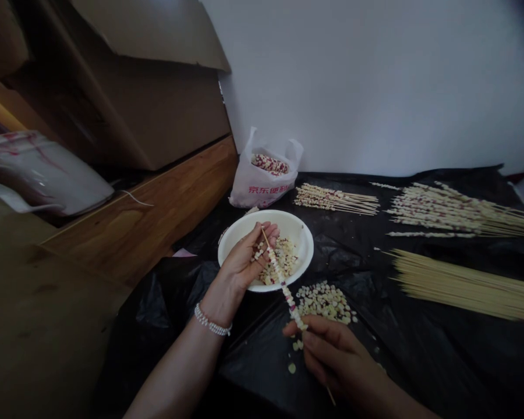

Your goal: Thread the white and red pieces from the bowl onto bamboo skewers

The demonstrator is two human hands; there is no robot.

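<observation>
My left hand (248,250), with a beaded bracelet at its wrist, is over a white bowl (305,256) of small pale and dark red pieces. Its curled fingers are at the tip of a thin wooden skewer (280,278), and a few loose pieces lie on them. Pale and red pieces are threaded along most of the skewer, which slants down to the right. My right hand (327,349) pinches its lower part, below the threaded pieces. A pile of pale pieces (325,301) lies on the black plastic sheet beside the bowl.
A white plastic bag (262,180) of red and pale pieces stands behind the bowl. Threaded skewers (441,209) and bare sticks (463,285) lie at the right. Cardboard boxes (166,105) and a white bucket (48,174) are at the left.
</observation>
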